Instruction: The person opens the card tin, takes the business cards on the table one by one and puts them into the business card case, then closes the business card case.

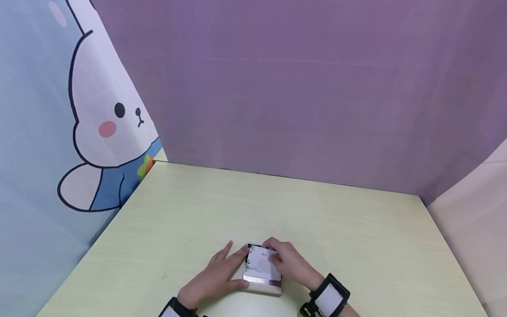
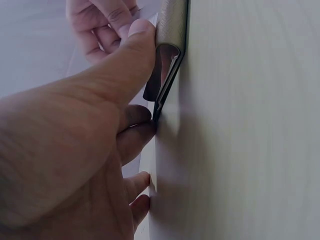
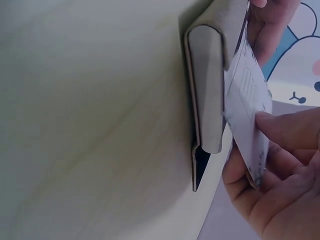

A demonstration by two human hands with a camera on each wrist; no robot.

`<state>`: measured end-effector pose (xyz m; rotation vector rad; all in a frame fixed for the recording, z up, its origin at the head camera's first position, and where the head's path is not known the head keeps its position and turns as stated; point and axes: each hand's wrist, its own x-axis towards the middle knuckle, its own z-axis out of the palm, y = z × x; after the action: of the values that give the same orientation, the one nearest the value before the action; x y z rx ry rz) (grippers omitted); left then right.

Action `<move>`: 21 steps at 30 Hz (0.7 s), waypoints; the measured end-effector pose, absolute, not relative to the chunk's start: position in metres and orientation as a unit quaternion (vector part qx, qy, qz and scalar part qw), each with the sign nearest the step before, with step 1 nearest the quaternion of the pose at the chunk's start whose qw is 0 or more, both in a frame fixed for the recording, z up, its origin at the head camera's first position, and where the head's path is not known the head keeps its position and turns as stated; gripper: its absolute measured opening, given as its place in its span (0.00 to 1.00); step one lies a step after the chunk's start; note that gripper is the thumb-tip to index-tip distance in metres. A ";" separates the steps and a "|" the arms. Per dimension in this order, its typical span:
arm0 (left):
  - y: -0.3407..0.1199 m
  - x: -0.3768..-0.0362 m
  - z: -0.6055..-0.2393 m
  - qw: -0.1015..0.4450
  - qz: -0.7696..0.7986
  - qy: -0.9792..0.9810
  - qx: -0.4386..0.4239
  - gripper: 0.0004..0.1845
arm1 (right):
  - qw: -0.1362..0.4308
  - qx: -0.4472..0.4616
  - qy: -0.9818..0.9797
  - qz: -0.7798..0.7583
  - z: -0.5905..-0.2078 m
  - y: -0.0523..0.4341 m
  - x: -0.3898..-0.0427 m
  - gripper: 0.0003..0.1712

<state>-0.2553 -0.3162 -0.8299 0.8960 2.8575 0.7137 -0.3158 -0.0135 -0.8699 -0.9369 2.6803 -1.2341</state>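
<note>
A small beige card case (image 1: 264,289) lies on the table before me, with a silvery band across its front and a dark lining at its open far side. White cards printed with leaves and small text show on top. My right hand (image 1: 295,265) pinches a card (image 3: 249,107) between thumb and fingers, and this card tilts up out of the case in the right wrist view. On the other side, my left hand (image 1: 215,275) holds the case by its left edge, thumb at the near corner and a fingertip at the far corner. Its remaining fingers are spread.
The pale wooden table (image 1: 198,202) stretches away to a purple curtain (image 1: 301,97). At the left hangs a blue cloth (image 1: 31,176) with a cartoon rabbit on it, and a whitish cloth (image 1: 475,220) borders the right side.
</note>
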 end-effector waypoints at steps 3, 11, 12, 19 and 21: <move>-0.319 -0.259 -0.843 0.023 0.219 0.933 0.285 0.54 | 0.038 -0.297 0.872 -0.387 -0.878 -0.012 -0.317 0.26; -0.318 -0.257 -0.838 0.009 0.191 0.938 0.290 0.54 | 0.065 -0.292 0.888 -0.350 -0.876 -0.017 -0.312 0.27; -0.318 -0.255 -0.833 0.010 0.189 0.938 0.291 0.53 | 0.062 -0.292 0.888 -0.350 -0.876 -0.019 -0.311 0.26; -0.318 -0.250 -0.817 0.001 0.176 0.935 0.308 0.53 | -0.002 -0.272 0.919 -0.287 -0.864 -0.025 -0.299 0.27; -0.317 -0.246 -0.808 0.001 0.174 0.937 0.303 0.53 | -0.009 -0.270 0.921 -0.280 -0.863 -0.025 -0.295 0.28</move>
<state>-0.2461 -0.3172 -0.8079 0.9498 2.9414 0.5471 -0.2953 -0.0248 -0.8632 -0.8518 2.9123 -0.8836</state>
